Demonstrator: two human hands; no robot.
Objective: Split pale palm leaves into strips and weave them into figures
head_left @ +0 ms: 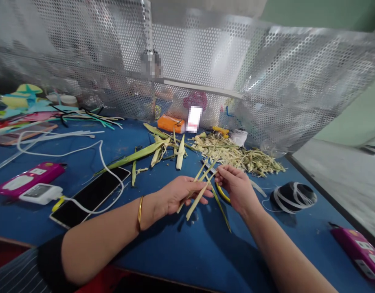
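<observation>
My left hand holds a small bundle of pale yellow leaf strips over the blue table, fingers curled round them. A gold bangle is on that wrist. My right hand pinches the upper part of the same strips, with a thin green strip trailing down from it. A yellow ring-shaped thing lies partly hidden under my right hand.
A heap of leaf scraps and long green leaves lie beyond the hands. A black phone with a white cable, a pink power bank, a black spool, an orange box and a perforated metal screen surround them.
</observation>
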